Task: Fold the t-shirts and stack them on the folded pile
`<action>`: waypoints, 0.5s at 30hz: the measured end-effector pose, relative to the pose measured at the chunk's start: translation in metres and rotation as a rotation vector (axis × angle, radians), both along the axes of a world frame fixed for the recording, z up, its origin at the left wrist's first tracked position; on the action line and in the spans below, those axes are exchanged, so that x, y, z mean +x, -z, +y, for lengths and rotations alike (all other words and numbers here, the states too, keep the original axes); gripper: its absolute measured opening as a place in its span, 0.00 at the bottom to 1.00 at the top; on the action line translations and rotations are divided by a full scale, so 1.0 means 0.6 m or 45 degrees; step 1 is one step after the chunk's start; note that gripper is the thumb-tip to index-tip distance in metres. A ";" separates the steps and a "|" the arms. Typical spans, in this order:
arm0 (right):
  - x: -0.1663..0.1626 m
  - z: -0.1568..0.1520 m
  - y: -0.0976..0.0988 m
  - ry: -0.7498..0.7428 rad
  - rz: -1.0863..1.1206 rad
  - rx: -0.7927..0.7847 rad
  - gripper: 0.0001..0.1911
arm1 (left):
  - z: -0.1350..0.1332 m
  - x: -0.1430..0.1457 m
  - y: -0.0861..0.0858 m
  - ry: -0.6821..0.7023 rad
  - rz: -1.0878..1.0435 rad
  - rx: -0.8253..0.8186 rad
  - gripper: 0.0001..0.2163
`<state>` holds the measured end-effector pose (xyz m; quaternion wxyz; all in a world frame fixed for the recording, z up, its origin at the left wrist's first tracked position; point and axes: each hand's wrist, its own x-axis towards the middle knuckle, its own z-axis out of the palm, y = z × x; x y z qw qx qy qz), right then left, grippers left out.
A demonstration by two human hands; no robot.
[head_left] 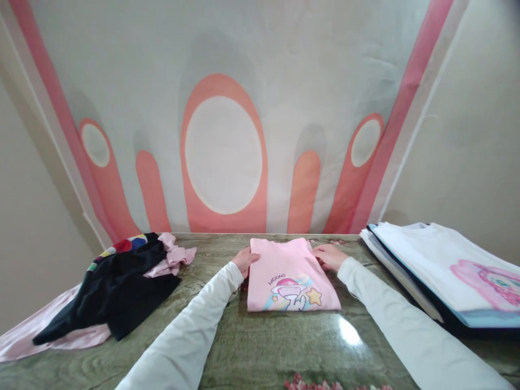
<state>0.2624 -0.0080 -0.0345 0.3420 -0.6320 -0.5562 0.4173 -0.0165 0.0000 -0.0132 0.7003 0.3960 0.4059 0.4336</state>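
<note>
A folded pink T-shirt with a cartoon print lies flat in the middle of the green table. My left hand rests on the shirt's far left edge, its fingers bent over the fabric. My right hand lies on the far right edge, fingers stretched across the cloth. Both arms wear long white sleeves and reach forward on either side of the shirt.
A heap of unfolded clothes, black and pale pink, lies at the left. A stack of folded shirts, white on top, sits at the right. A pink and white patterned cloth hangs behind the table.
</note>
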 end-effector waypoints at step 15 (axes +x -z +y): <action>-0.007 0.039 0.027 0.320 -0.361 0.436 0.11 | 0.006 0.018 -0.015 0.026 -0.153 0.175 0.21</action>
